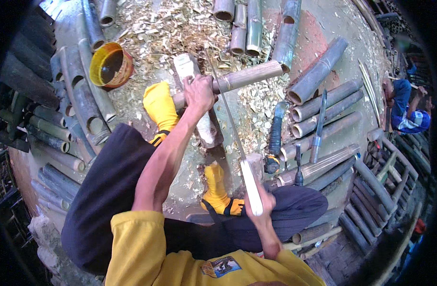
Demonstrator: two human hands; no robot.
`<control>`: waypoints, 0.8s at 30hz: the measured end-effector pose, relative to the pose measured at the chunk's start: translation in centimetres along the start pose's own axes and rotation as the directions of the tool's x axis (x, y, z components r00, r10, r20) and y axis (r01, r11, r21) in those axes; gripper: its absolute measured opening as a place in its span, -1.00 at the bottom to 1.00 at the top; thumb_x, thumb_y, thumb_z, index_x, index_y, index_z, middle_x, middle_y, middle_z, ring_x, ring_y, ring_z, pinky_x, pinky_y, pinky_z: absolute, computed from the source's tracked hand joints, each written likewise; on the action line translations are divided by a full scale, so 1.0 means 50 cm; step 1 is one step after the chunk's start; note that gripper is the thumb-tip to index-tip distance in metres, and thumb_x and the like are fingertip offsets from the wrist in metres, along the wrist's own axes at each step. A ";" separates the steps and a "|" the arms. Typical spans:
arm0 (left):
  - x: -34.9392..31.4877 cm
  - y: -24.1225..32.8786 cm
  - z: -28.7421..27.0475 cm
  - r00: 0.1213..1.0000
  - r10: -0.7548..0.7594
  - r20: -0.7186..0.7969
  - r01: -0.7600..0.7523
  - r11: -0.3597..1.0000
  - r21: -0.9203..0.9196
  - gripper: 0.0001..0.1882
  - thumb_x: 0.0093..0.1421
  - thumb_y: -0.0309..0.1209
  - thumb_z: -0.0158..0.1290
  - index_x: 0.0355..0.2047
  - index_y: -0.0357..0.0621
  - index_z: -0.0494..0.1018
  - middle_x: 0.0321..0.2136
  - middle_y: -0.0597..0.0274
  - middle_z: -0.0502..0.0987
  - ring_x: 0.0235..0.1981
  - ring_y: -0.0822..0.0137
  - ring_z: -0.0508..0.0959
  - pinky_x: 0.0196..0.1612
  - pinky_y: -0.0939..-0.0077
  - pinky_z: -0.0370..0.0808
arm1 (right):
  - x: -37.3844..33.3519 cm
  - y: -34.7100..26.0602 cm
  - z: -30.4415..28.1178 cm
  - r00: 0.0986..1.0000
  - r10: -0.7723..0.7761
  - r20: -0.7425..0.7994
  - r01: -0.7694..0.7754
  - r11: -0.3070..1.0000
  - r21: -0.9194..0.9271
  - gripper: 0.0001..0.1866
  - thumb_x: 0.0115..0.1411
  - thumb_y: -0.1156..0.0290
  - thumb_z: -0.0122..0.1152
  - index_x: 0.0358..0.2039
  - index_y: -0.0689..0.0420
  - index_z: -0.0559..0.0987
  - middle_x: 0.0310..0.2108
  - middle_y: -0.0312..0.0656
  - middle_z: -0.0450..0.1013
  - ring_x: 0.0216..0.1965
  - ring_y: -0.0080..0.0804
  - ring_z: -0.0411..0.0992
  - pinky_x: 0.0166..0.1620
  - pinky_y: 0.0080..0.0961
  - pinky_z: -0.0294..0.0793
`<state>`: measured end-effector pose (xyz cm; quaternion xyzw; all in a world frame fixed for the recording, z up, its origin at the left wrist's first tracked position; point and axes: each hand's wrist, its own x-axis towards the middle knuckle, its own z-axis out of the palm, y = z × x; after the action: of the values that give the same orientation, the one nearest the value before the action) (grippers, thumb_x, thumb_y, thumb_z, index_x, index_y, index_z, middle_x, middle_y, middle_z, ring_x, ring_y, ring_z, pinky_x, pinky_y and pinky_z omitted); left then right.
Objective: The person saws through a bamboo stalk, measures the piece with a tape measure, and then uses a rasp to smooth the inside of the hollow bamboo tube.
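Note:
My left hand (200,94) is closed round a length of brown bamboo (254,76) and presses it down across a pale-topped wooden block (206,133). In my right hand (261,204) is the white handle of a long, thin-bladed saw (235,131). Its blade lies across the bamboo just right of my left fingers. The teeth are too fine to make out. Beside the bamboo's left end is my foot in a yellow sock (160,107); the other yellow-socked foot (215,188) rests nearer, below the block.
Wood shavings (166,28) cover the ground ahead. A yellow bucket (111,65) stands at left among bamboo tubes (73,90). To the right lie more bamboo tubes (318,71), a sheathed blade (275,133), a chisel-like tool (299,167) and, farther off, a seated person (409,107).

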<state>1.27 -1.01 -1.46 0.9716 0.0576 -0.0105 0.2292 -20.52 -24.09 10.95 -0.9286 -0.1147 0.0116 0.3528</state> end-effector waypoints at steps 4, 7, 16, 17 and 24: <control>0.002 0.008 -0.016 1.000 -0.007 0.002 0.007 0.998 0.059 -0.62 -0.27 -0.38 0.24 -0.34 -0.05 0.47 -0.42 0.18 0.53 -0.18 0.24 0.48 0.05 0.14 0.13 | -0.083 -0.013 -0.046 1.000 0.016 0.005 -0.017 0.999 0.041 -0.47 -0.21 0.63 0.17 -0.11 0.48 0.44 -0.29 0.18 0.48 -0.40 -0.15 0.55 -0.34 -0.43 0.53; -0.016 -0.014 -0.014 0.999 -0.007 -0.053 0.008 1.000 0.020 -0.68 -0.26 -0.37 0.23 -0.40 -0.03 0.47 -0.43 0.21 0.53 -0.20 0.26 0.48 0.04 0.15 0.13 | 0.122 0.057 0.112 0.983 -0.173 -0.068 0.179 0.980 0.086 -0.47 -0.14 0.60 0.19 -0.05 0.34 0.43 -0.36 0.05 0.51 -0.58 -0.11 0.47 -0.47 -0.35 0.47; -0.002 -0.020 -0.010 0.999 0.018 0.034 -0.017 1.000 -0.014 -0.58 -0.30 -0.28 0.17 -0.31 0.03 0.47 -0.33 0.20 0.51 -0.09 0.23 0.42 0.08 0.11 0.10 | 0.254 0.028 -0.093 0.822 -0.401 -0.406 0.397 0.913 -0.097 -0.52 -0.11 0.53 0.21 -0.10 0.36 0.47 -0.43 -0.04 0.53 -0.50 -0.30 0.53 -0.39 -0.45 0.50; 0.006 -0.038 -0.010 0.999 0.008 0.048 -0.009 1.000 0.011 -0.54 -0.30 -0.28 0.17 -0.26 0.03 0.46 -0.31 0.19 0.51 -0.08 0.23 0.41 0.09 0.08 0.10 | 0.241 0.043 -0.147 0.783 -0.464 -0.414 0.404 0.886 -0.228 -0.50 -0.11 0.54 0.20 -0.07 0.33 0.46 -0.43 -0.03 0.52 -0.50 -0.28 0.53 -0.40 -0.43 0.49; 0.021 -0.018 -0.104 0.975 0.180 0.133 -0.177 0.984 -0.033 -0.17 -0.29 -0.22 0.21 0.08 -0.03 0.22 0.07 0.01 0.24 0.11 0.02 0.20 0.12 0.06 0.18 | 0.096 0.336 -0.455 0.902 -0.166 -0.398 -0.113 0.801 -0.588 -0.35 -0.10 0.57 0.17 0.11 0.09 0.34 -0.40 0.06 0.49 -0.45 -0.03 0.49 -0.37 -0.27 0.44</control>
<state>2.16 2.21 2.73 0.9674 -0.0455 -0.0553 0.2428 -10.08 -50.05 17.25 -0.9691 -0.0450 -0.2355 0.0582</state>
